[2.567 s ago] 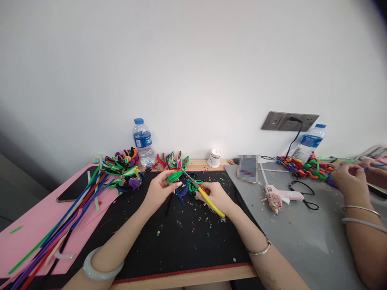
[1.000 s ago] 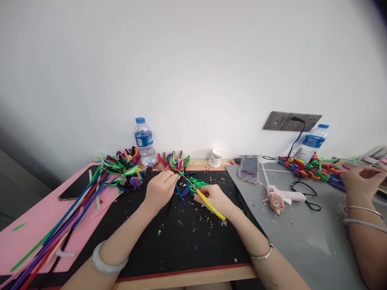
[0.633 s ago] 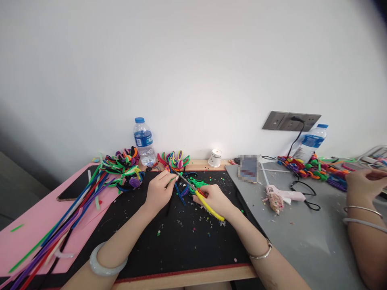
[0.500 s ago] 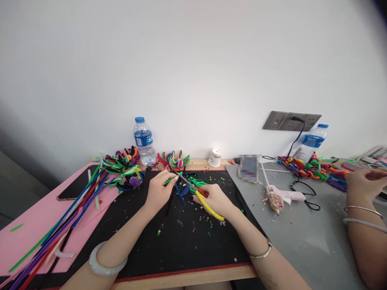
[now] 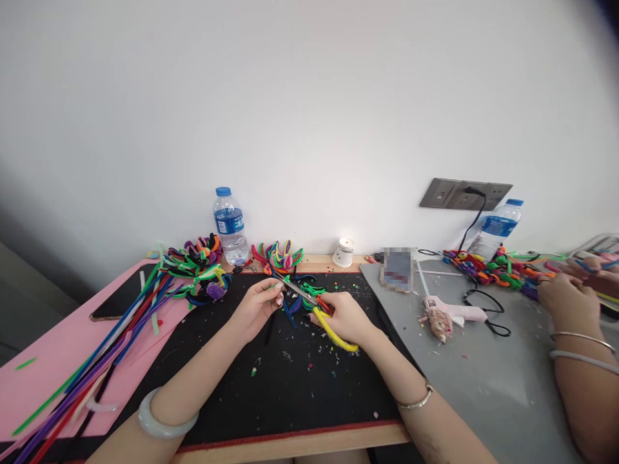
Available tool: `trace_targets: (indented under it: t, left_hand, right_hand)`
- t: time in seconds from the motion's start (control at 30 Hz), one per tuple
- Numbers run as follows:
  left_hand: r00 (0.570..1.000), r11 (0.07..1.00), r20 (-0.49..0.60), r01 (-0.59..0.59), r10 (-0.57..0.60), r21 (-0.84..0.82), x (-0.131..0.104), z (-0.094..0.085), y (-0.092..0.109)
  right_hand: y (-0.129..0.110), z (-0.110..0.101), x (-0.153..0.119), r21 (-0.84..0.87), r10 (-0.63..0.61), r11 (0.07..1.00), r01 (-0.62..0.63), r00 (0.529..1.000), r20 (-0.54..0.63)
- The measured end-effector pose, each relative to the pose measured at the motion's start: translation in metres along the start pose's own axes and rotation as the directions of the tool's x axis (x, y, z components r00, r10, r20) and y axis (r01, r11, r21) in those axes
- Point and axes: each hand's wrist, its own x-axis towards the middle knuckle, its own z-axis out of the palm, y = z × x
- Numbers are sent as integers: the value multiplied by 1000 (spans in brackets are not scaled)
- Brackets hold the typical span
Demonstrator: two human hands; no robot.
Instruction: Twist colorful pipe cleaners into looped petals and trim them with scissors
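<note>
My right hand [image 5: 342, 316] is closed on the scissors [image 5: 333, 330], which have yellow and red handles. Their blades point up and left, to the fingertips of my left hand [image 5: 258, 308]. The thumb and fingers of that hand are pinched beside the blade tips; what they hold is too small to make out. Green pipe cleaner pieces [image 5: 313, 293] and blue ones [image 5: 290, 314] lie around the blades on the black mat [image 5: 290, 386].
Left are long pipe cleaners [image 5: 97, 374], a phone [image 5: 123, 293] and a water bottle [image 5: 231, 225]. A paper cup [image 5: 343, 252] stands at the back. Right are a glue gun [image 5: 457, 312], another bottle [image 5: 498, 229] and another person's hands [image 5: 573, 306].
The green piece in my left hand no longer shows, and its fingers have shifted. The scissors have turned slightly. At the right, the other person's hand has moved left and a second hand shows.
</note>
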Motion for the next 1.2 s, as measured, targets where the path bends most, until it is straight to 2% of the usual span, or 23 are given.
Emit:
trace_targets:
  t: [0.13,0.23,0.37,0.5,0.67,0.87,1.2]
  left_hand:
    - [993,987,76,101,-92,-125,0,-1,0]
    - [994,986,56,102,-95,-131,-1,2,-1]
    - [997,998,-70,-28,24,-61,-2,8,-3]
    - [979,990,-149,-139,139,13,-3,11,-5]
    - [952,954,-173,-215,252,208,-3,10,-10]
    - [907,850,-189,-257,376,460,-4,13,-9]
    - [901,836,-164,-287,401,468,-4,12,-13]
  right_hand:
    - [-1,-4,1,-26,-11,1000,11,1000,1]
    - [-3,-5,1,-43,21,999,-21,1000,15]
    - [-4,-2,1,-82,93,992,-91,995,28]
    - [-3,4,-2,-110,74,991,-71,997,29]
    - [-8,7,-3,-98,84,992,-81,996,30]
    - [-16,5,-2,-86,123,989,-117,990,67]
    - [-16,8,-5,-79,84,993,-82,996,22]
